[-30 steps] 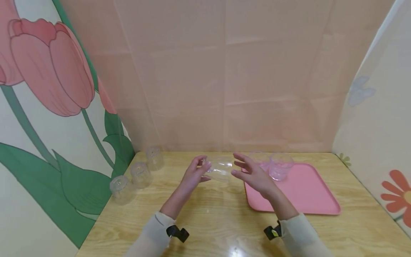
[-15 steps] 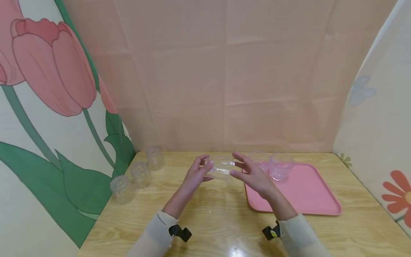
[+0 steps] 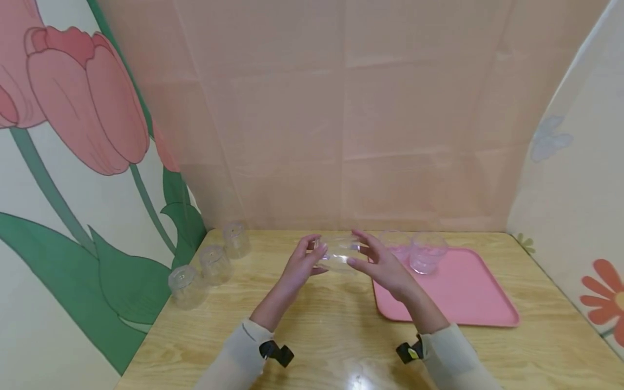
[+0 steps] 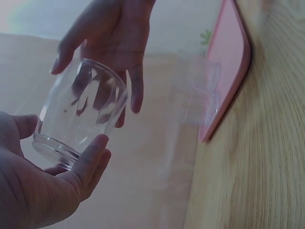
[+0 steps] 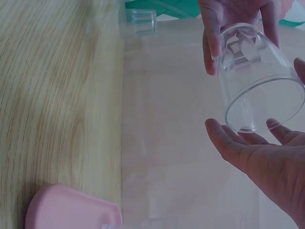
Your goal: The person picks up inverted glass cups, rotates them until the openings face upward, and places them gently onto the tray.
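A clear drinking glass is held sideways in the air over the table, its mouth turned to the right. My left hand grips it near the base, thumb on one side and fingers on the other, as the left wrist view shows with the tumbler tilted. Around the rim is my right hand, thumb and fingers spread and fairly straight. In the right wrist view its fingers lie just below the rim.
Several clear glasses stand about: three upside down in a row at the left, the nearest glass by the table edge, and two upright, including one glass, on a pink tray at right. A papered wall closes the back.
My left hand has carried the glass a little to the right, so its rim now sits between the right thumb and fingers. The right hand has barely moved.
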Demonstrator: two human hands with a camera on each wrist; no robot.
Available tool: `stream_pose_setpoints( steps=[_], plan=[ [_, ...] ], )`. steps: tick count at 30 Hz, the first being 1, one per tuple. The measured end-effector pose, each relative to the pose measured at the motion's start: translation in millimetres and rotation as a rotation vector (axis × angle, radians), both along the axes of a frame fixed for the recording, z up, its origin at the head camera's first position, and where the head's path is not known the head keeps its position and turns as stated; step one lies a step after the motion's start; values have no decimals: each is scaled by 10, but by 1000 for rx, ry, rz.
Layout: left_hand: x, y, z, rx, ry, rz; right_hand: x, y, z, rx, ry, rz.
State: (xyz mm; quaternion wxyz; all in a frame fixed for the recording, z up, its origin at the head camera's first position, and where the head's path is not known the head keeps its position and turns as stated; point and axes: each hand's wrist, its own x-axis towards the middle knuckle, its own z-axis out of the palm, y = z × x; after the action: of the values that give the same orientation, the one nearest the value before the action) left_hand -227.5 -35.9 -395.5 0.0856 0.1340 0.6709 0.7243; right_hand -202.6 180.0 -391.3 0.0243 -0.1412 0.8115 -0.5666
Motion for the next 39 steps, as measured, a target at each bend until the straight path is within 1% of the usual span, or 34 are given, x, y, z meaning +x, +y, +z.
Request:
stream_pose_setpoints(
  steps=[4,9,12,20,23,27,34,35,39],
  plan=[
    [4,36,15,18,-3,2,-4,-3,16,5,5,-2],
    [2,70,34,35,-27,1,-7,-4,42,-31,9,6],
    [11,75,39,41,-28,-6,-7,-9,49,-54,4,4],
    [10,80,38,32,-23,-16,-10,-2,50,-69,6,-4],
    [12,82,39,30,-30,-24,-19,1,51,-93,11,3],
    [7,83,52,32,-33,-35,-22,7,65,-93,26,10],
    [3,81,59,-5,-30,-46,-12,38,71,-54,31,8],
    [5,79,61,-14,-30,-48,-14,44,64,-41,35,9],
    [9,62,76,-67,-10,-44,-26,64,52,-48,48,28]
  ],
)
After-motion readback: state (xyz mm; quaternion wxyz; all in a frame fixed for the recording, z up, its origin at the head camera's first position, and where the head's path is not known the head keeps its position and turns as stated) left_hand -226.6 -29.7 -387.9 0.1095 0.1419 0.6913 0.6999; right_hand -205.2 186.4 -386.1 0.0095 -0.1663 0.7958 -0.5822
